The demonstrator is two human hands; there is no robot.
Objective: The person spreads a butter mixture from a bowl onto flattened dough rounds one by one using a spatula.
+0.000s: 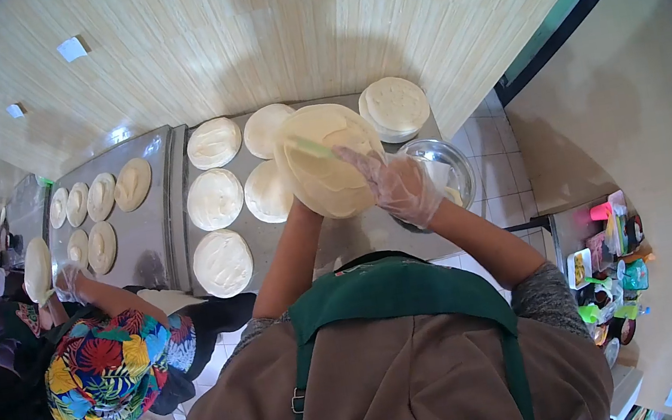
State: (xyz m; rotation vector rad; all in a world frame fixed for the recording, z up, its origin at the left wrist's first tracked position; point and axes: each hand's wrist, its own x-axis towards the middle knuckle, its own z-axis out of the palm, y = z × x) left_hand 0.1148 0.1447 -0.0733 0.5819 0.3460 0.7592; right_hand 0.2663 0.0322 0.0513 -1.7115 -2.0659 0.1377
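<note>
A round, pale flat disc (323, 181) with a creamy coating is raised above the grey table (342, 248). Beneath it, my left hand (307, 207) supports it from below, its fingers hidden by the disc. My right hand (404, 187), in a clear plastic glove, is closed round a light green spatula (309, 148) whose blade lies on the coating. Close to my right hand is a metal bowl (461, 163) with something pale inside. Behind the raised disc, another coated disc (266, 192) is partly covered by it.
More coated discs (214, 198) lie at the left, and a thicker stack (395, 107) stands at the back right. Beyond, a co-worker in a colourful shirt (107, 366) works over a second table (132, 240). A side table (569, 231) with containers stands at the right.
</note>
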